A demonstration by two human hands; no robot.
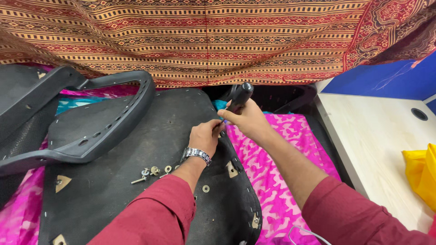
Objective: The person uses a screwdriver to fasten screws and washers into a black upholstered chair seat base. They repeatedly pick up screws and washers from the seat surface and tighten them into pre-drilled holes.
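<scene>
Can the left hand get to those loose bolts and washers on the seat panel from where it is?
Probably yes. The loose bolts and washers lie uncovered on the black seat panel, just beside the left hand, with nothing between them.

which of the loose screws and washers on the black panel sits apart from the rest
The lone washer just right of the left hand's sleeve. The other bolts and washers cluster left of that wrist.

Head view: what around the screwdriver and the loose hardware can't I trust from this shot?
- Screwdriver tip and the fastener under it: hidden in the head view behind the left hand and the right hand.
- Loose bolts and washers on the black seat panel: too small to tell type, some behind the left sleeve.
- Seat panel's lower edge: cut off by the frame bottom.
- Yellow bag: cut off at the right edge.
</scene>
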